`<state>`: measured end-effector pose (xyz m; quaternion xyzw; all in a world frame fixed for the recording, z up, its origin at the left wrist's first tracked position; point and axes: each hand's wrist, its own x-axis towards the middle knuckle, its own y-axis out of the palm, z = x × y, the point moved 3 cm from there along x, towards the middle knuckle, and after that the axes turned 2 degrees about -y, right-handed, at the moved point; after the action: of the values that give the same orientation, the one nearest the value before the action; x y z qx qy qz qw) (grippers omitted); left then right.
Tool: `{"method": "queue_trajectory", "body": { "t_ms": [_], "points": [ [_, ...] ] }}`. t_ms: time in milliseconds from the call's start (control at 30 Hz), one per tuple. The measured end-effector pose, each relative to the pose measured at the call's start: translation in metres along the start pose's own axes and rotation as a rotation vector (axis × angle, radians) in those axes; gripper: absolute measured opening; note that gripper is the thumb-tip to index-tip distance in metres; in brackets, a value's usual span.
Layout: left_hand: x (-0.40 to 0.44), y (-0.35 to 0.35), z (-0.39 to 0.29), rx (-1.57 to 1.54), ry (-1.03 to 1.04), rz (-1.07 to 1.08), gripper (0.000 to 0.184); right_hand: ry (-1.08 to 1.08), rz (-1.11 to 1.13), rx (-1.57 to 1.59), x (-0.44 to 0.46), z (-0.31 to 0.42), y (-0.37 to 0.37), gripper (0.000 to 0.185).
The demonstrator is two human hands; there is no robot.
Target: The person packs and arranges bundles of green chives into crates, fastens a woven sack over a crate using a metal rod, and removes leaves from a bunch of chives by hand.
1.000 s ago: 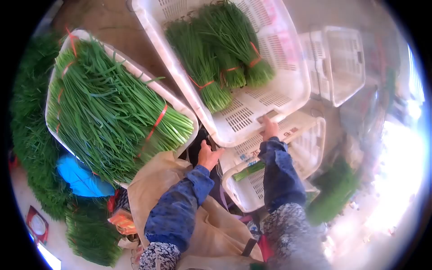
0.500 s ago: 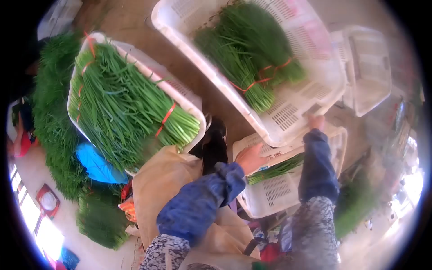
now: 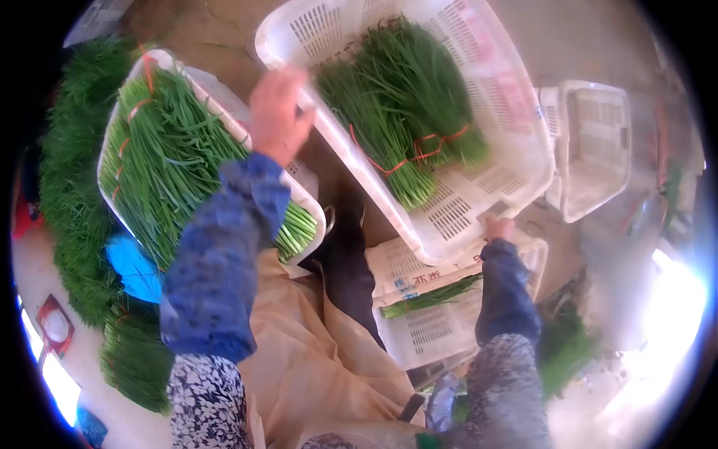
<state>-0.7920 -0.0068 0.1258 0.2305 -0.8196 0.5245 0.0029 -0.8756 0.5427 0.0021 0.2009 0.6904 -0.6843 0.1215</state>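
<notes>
A big white plastic crate (image 3: 516, 176) holds green leafy bundles (image 3: 407, 105), like garlic chives, tied with red bands. My right hand (image 3: 499, 228) is closed on its near right rim. At the crate's left rim is my left hand (image 3: 280, 116), slightly blurred, thumb apart from the fingers and nothing visible in it. Whether its fingertips touch the rim I cannot tell. Below my left arm a second white crate (image 3: 320, 224) is heaped with tied chives (image 3: 172, 142). The big crate overlaps a lower white crate (image 3: 449, 329) with a few green stalks (image 3: 430, 298) inside.
An upright white crate (image 3: 594, 150) stands at the right. Piles of greens (image 3: 82, 172) line the left side, with a blue bag (image 3: 134, 269) beside them. More greens (image 3: 565, 344) lie at the lower right. A tan apron (image 3: 321, 359) covers my lap.
My left hand has moved up and left from the lower crate to the big crate's left rim. My right hand stays on the big crate's near right rim. The view has shifted slightly.
</notes>
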Motion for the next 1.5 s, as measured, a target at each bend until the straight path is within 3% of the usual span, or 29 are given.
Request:
{"method": "queue_trajectory", "body": {
  "t_ms": [67, 133, 167, 267, 333, 400, 467, 500, 567, 633, 700, 767, 867, 1067, 1367, 1500],
  "points": [
    [0.023, 0.019, 0.026, 0.033, -0.049, -0.018, 0.057, 0.035, 0.069, -0.005, 0.014, -0.03, 0.023, 0.056],
    [0.04, 0.029, 0.049, 0.206, -0.291, -0.02, 0.067, 0.058, 0.182, -0.034, 0.018, -0.029, 0.022, 0.053],
    [0.045, 0.035, 0.055, 0.2, -0.311, -0.019, 0.067, 0.051, 0.183, -0.053, 0.017, -0.031, 0.015, 0.053],
    [0.055, 0.061, 0.079, 0.33, -0.531, 0.142, 0.075, -0.047, 0.392, -0.219, 0.012, 0.029, -0.045, 0.054],
    [0.05, 0.075, 0.092, 0.179, -0.629, -0.019, 0.079, -0.291, 0.846, -0.482, 0.011, 0.082, -0.073, 0.053],
    [0.046, 0.087, 0.095, 0.105, -0.664, -0.094, 0.08, -0.642, 0.709, -0.538, 0.035, 0.145, -0.057, 0.047],
    [0.049, 0.089, 0.097, 0.027, -0.703, -0.174, 0.08, -0.775, 0.576, 0.201, 0.043, 0.264, -0.075, 0.021],
    [0.05, 0.088, 0.096, -0.053, -0.693, -0.188, 0.08, -0.981, 0.45, 0.358, 0.067, 0.298, -0.048, 0.016],
    [0.049, 0.087, 0.1, -0.122, -0.694, -0.2, 0.08, -0.652, 0.735, 0.443, 0.09, 0.393, -0.025, 0.016],
    [0.049, 0.09, 0.1, -0.048, -0.615, -0.227, 0.081, -1.042, 0.523, 0.547, 0.124, 0.459, 0.02, 0.018],
    [0.057, 0.085, 0.093, -0.159, -0.672, -0.239, 0.08, -1.126, 0.493, 0.575, 0.163, 0.5, 0.047, 0.021],
    [0.061, 0.083, 0.089, -0.275, -0.738, -0.272, 0.079, -1.311, 0.152, 0.118, 0.211, 0.512, 0.072, 0.031],
    [0.059, 0.086, 0.091, -0.297, -0.762, -0.246, 0.078, -1.253, 0.214, -0.036, 0.258, 0.498, 0.086, 0.036],
    [0.056, 0.085, 0.095, -0.304, -0.724, -0.276, 0.076, -1.304, 0.27, -0.37, 0.259, 0.497, 0.091, 0.043],
    [0.05, 0.088, 0.101, -0.432, -0.646, -0.349, 0.074, -1.275, 0.189, -0.673, 0.265, 0.506, 0.115, 0.03],
    [0.051, 0.086, 0.102, -0.328, -0.603, -0.329, 0.072, -1.308, 0.112, -0.768, 0.258, 0.51, 0.109, 0.02]
  ]
}}
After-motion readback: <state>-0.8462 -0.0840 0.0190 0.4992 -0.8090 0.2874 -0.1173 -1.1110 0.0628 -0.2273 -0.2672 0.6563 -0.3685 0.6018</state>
